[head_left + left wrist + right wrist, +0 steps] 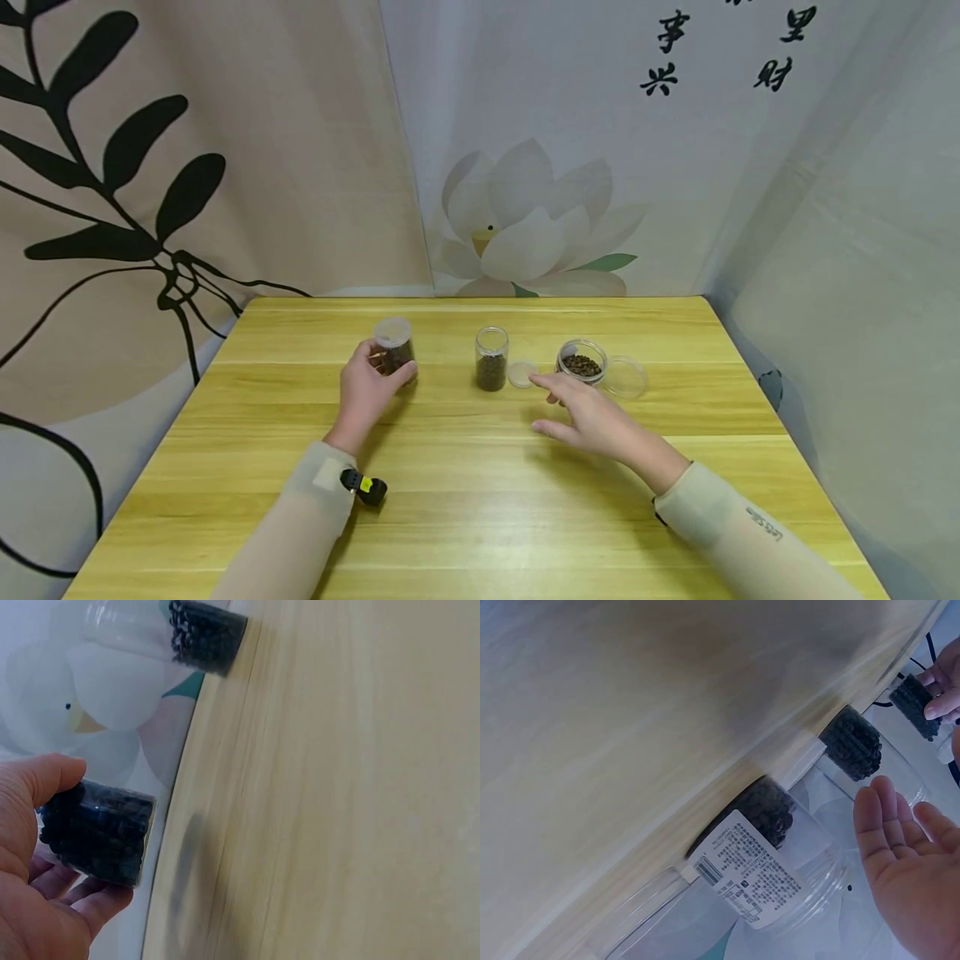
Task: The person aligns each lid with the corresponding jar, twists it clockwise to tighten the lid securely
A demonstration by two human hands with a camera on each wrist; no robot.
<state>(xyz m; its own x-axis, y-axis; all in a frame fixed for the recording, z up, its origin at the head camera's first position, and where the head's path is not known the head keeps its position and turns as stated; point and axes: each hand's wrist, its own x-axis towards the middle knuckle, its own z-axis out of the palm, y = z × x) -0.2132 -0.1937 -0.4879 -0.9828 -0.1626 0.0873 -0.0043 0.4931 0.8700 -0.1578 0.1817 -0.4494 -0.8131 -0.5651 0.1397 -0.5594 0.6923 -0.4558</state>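
My left hand (367,390) grips a clear jar (394,354) of small dark beans, thumb on one side and fingers around the other. A translucent lid (392,330) covers its top. In the left wrist view the base of this jar (112,840) is close over the table. My right hand (592,417) hovers with fingers extended and holds nothing. It is nearest a wide uncapped jar (561,364), partly filled with brown beans; the right wrist view shows its white printed label (742,870). A taller uncapped jar (491,340), about half full, stands between the hands.
A small clear lid (522,373) lies right of the tall jar, and a larger one (627,377) beside the wide jar. The wooden table (465,517) ends at a lotus-printed curtain (525,225) behind. A black device (365,486) sits on the left wrist.
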